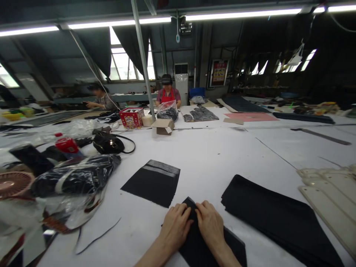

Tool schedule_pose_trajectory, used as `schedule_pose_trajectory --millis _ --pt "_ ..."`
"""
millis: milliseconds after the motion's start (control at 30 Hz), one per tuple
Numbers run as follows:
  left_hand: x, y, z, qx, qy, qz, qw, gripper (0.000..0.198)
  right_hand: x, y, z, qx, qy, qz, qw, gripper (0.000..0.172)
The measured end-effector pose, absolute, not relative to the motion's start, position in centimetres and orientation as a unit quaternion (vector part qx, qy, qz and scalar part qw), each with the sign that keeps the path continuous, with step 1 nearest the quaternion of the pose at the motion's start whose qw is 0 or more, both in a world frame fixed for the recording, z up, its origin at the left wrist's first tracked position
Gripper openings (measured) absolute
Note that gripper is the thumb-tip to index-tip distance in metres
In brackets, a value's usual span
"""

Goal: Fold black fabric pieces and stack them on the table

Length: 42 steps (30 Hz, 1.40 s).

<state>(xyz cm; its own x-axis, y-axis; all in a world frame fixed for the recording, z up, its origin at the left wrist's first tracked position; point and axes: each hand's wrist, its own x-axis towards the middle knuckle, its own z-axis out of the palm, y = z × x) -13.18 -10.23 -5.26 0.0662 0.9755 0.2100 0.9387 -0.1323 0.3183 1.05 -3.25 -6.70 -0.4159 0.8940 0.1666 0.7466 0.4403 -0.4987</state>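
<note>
Past fingers (184,211) pinching blk fabric (195,244), red box (131,120) lettering's blurry

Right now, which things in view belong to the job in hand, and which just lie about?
Job in hand:
- thin black sheet in left hand and right hand
- probably the grey-banded black sheet
- probably the stacked black sheets

Apparently lying about:
- black strapped handbag
- pink round fan
- red patterned box

A white table (205,148) spreads ahead of the left hand (175,224). Beyond it, dark curtains (94,50) flank a bright window (121,61) under strip lights (241,15); far past the right hand (210,224), the wall (271,40) seems dark.
</note>
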Motion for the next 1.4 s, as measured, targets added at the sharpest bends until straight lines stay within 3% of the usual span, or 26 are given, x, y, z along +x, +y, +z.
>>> schedule_pose_trajectory --millis 167,300,467,1033,1400 --pt "-13.5 -9.2 -5.4 0.739 0.646 0.184 0.051 0.023 1.2 -4.3 -8.6 -0.445 -0.857 0.010 0.260 0.031" --pt "-14.0 -8.8 -5.9 0.751 0.634 0.179 0.044 0.044 1.4 -4.1 -8.6 -0.416 -0.869 -0.023 0.266 0.033" --pt "-14.3 -8.6 -6.3 0.757 0.634 0.156 0.028 0.058 1.6 -3.9 -8.7 -0.395 -0.877 -0.028 0.272 0.036" --pt "-14.4 -8.3 -6.1 0.731 0.662 0.160 0.039 0.046 2.0 -3.8 -9.6 -0.363 -0.888 -0.023 0.280 0.048" --pt "-14.4 -8.2 -5.7 0.727 0.666 0.159 0.044 0.045 1.9 -3.7 -9.4 -0.359 -0.892 -0.030 0.272 0.045"
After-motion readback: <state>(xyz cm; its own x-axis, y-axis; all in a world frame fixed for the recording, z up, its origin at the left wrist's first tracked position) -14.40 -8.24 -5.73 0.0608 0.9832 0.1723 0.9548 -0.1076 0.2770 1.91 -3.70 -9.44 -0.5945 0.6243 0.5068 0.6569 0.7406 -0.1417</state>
